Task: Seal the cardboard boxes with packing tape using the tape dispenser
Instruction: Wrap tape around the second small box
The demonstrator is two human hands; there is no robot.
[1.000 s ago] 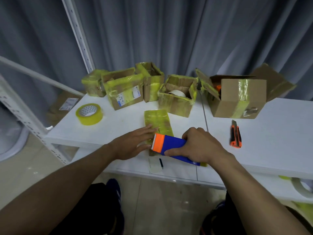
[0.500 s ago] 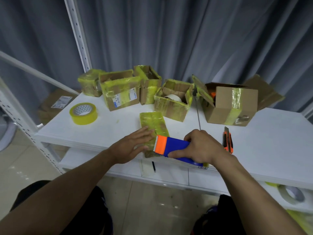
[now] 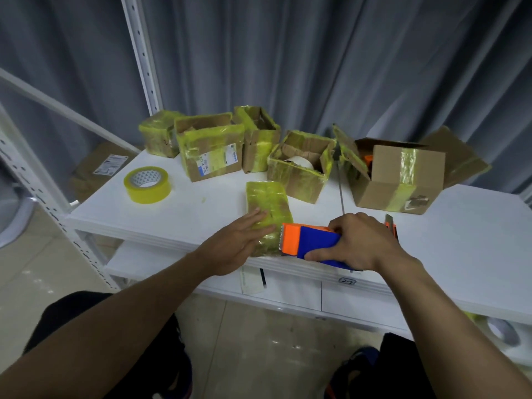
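A flat box wrapped in yellow tape (image 3: 266, 201) lies at the front edge of the white table (image 3: 466, 226). My left hand (image 3: 236, 243) rests flat on its near left part with straight fingers. My right hand (image 3: 358, 243) grips the blue and orange tape dispenser (image 3: 305, 241), whose toothed orange end touches the box's near right corner. A roll of yellow tape (image 3: 147, 184) stands on the table at the left.
Several taped cardboard boxes (image 3: 213, 151) stand in a row at the back, some with open tops; a bigger open box (image 3: 400, 177) sits at the right. An orange utility knife (image 3: 391, 226) lies just behind my right hand. A lower shelf (image 3: 354, 298) runs under the table.
Both hands, the box and the dispenser keep their places relative to each other. The camera has tilted down, so the table sits higher in view.
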